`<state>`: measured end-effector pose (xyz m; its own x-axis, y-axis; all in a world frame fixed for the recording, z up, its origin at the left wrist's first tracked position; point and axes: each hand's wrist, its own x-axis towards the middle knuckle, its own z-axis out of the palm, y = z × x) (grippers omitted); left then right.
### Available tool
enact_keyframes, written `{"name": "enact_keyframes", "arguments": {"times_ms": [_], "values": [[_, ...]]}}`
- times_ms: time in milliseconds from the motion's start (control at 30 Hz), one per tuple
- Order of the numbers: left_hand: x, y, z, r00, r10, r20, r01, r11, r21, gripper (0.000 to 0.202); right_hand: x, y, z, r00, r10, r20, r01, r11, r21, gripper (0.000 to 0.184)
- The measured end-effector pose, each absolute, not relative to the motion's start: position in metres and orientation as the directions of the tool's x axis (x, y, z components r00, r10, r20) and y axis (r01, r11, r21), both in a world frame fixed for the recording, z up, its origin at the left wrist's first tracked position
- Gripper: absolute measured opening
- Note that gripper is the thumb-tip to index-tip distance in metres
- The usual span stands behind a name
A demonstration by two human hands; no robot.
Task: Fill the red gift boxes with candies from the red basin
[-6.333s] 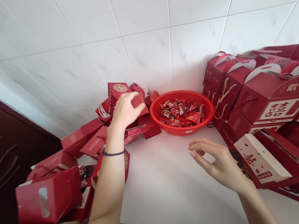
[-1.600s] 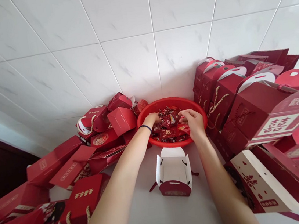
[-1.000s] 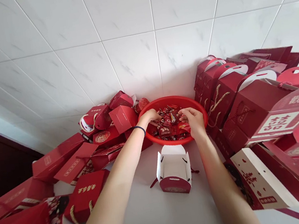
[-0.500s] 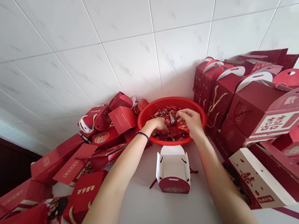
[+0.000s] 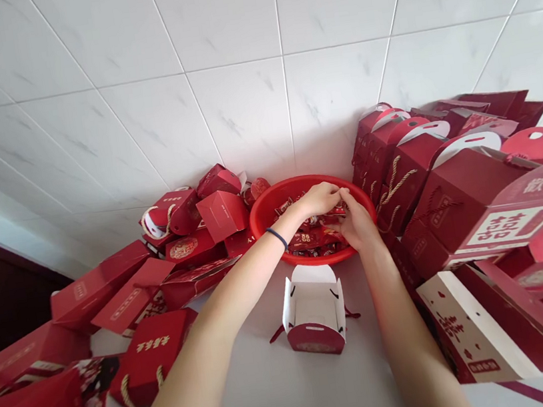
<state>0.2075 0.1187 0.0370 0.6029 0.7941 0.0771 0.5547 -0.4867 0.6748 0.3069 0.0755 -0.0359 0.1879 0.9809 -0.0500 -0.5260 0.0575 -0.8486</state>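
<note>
From above, the red basin (image 5: 264, 221) has free room at its left end and along its front edge; over its right part the left hand (image 5: 322, 198) and right hand (image 5: 356, 222) meet and block the way down. Behind it, the tiled wall (image 5: 237, 100) stops passage. Piled boxes (image 5: 136, 296) crowd its left, taller cartons (image 5: 457, 197) its right. Before it sits a white-lined box (image 5: 311, 309), open upward (straps poke out sideways), then bare table (image 5: 303, 394).
</note>
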Motion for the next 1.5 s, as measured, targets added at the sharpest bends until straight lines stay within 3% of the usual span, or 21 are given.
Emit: {"name": "enact_keyframes", "arguments": {"times_ms": [200, 333, 600, 800, 967, 1167, 1500], "values": [[0.2, 0.131, 0.042, 0.585, 0.804, 0.103, 0.448, -0.426, 0.786, 0.032, 0.309, 0.077, -0.036, 0.33, 0.937, -0.116, -0.566, 0.098, -0.819, 0.028], [0.195, 0.156, 0.027, 0.447, 0.882, 0.148, 0.649, -0.434, 0.624, 0.036, 0.31, 0.075, -0.033, 0.382, 0.905, -0.189, -0.633, 0.108, -0.766, 0.023], [0.196, 0.183, -0.018, 0.419, 0.903, -0.095, 0.837, -0.344, 0.426, 0.023, 0.314, 0.074, -0.033, 0.366, 0.913, -0.181, -0.705, 0.145, -0.694, 0.023], [0.2, 0.187, -0.037, 0.379, 0.91, -0.168, 0.881, -0.3, 0.365, 0.041, 0.315, 0.075, -0.033, 0.343, 0.924, -0.172, -0.734, 0.149, -0.663, 0.028], [0.2, 0.188, -0.036, 0.34, 0.921, -0.189, 0.897, -0.258, 0.358, 0.033, 0.316, 0.075, -0.031, 0.287, 0.943, -0.168, -0.764, 0.119, -0.634, 0.016], [0.186, 0.187, -0.034, 0.313, 0.923, -0.226, 0.877, -0.189, 0.442, 0.024, 0.317, 0.075, -0.032, 0.254, 0.956, -0.144, -0.788, 0.118, -0.604, 0.019], [0.191, 0.179, -0.034, 0.388, 0.877, -0.282, 0.633, -0.031, 0.774, 0.012, 0.316, 0.074, -0.032, 0.312, 0.937, -0.157, -0.815, 0.18, -0.551, 0.02]]}}
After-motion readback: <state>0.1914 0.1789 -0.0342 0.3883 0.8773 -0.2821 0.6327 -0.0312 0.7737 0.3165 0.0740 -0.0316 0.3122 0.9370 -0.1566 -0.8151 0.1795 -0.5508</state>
